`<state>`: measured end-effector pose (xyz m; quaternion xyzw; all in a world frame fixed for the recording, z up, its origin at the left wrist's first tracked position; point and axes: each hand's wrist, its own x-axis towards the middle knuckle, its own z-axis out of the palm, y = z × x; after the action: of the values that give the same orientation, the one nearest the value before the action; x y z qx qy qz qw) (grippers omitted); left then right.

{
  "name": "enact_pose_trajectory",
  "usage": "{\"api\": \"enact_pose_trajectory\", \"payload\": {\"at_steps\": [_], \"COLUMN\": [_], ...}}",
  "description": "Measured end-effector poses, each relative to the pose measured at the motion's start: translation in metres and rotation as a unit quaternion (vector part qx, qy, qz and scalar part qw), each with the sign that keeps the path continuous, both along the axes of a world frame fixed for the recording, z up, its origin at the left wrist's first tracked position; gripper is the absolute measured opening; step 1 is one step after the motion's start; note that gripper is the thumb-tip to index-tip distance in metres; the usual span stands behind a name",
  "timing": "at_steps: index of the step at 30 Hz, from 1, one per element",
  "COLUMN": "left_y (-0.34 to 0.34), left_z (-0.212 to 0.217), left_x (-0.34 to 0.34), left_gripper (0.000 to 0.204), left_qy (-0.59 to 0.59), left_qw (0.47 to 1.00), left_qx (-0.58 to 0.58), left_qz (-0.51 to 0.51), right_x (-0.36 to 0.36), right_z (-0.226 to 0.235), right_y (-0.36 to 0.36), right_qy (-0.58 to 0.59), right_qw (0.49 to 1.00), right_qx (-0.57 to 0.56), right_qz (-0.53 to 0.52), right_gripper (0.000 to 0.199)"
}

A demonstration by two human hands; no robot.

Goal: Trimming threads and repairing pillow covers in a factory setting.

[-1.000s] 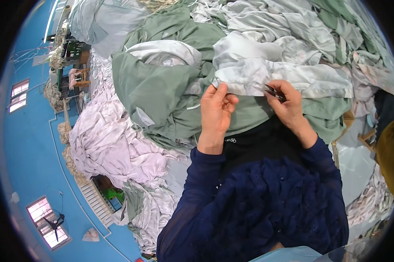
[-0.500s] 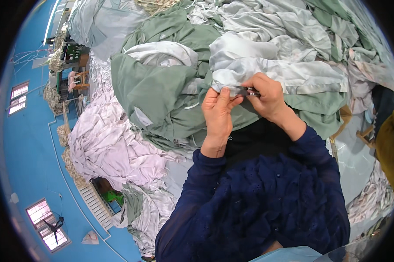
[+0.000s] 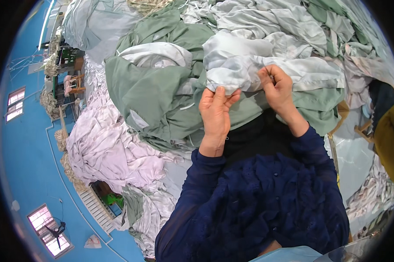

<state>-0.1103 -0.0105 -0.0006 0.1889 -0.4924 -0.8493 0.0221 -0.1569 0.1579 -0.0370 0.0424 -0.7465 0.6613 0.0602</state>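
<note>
Across my lap and the surface ahead lies a sheet of pale grey-white fabric (image 3: 238,61), its hemmed edge facing me, with sage green fabric (image 3: 155,96) beneath and to the left. My left hand (image 3: 215,109) pinches that hem between thumb and fingers. Right of it, my right hand (image 3: 279,89) is raised over the pale cloth, thumb and forefinger pressed together and the other fingers curled. Whatever the right hand may hold is hidden; the small dark snips seen earlier do not show.
Heaped cloth surrounds me: a pinkish-white pile (image 3: 112,150) at the left and more pale fabric (image 3: 271,22) at the far side. A wooden stool (image 3: 77,84) stands far left on the blue floor (image 3: 31,170). Mustard cloth (image 3: 387,148) hangs at the right.
My right hand has moved right and slightly up, away from my left hand. The small dark snips in it are now out of sight. My left hand keeps its pinch on the hem.
</note>
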Motion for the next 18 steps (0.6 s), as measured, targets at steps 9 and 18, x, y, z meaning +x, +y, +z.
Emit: {"api": "enact_pose_trajectory", "payload": {"at_steps": [9,18], "left_y": [0.001,-0.001], "left_z": [0.003,0.002], "left_x": [0.000,0.001], "left_gripper": [0.021,0.019], "left_qy": [-0.006,-0.012], "left_qw": [1.000,1.000], "left_qx": [0.007,-0.002], "left_qz": [0.003,-0.010], "right_x": [-0.002,-0.005], "right_z": [0.027,0.024], "right_y": [-0.002,-0.002], "right_qy": [0.105,0.177], "right_qw": [0.984,0.960], "right_qx": [0.022,0.169], "right_qz": [0.139,0.139], "right_gripper": [0.022,0.021]}}
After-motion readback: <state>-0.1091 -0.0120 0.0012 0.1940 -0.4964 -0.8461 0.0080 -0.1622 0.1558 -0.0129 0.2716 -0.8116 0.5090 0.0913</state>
